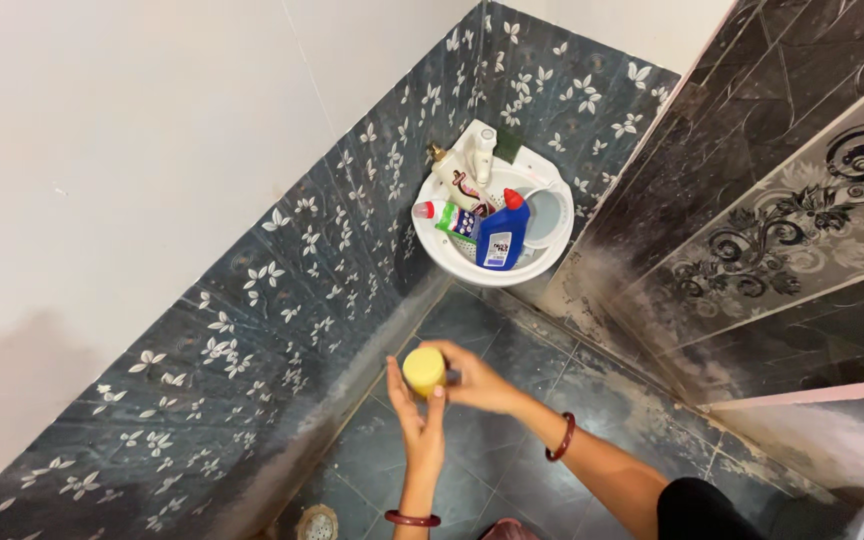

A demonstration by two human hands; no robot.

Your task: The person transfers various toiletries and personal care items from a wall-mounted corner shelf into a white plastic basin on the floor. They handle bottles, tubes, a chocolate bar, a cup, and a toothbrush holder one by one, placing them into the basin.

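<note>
A small yellow round container (423, 370) is held between both hands over the dark tiled floor. My left hand (417, 425) reaches up from below and cups its lower side. From the right, my right hand (472, 380) closes its fingers over the container's top and side. Each wrist wears a dark red bangle. What lies under the container is hidden by the fingers.
A white corner shelf basket (452, 262) hangs on the flower-patterned wall tiles, holding a blue bottle with a red cap (502, 232), a white pump bottle (457, 175) and other small items. A round floor drain (318, 523) sits at the bottom. Dark patterned tiles cover the right wall.
</note>
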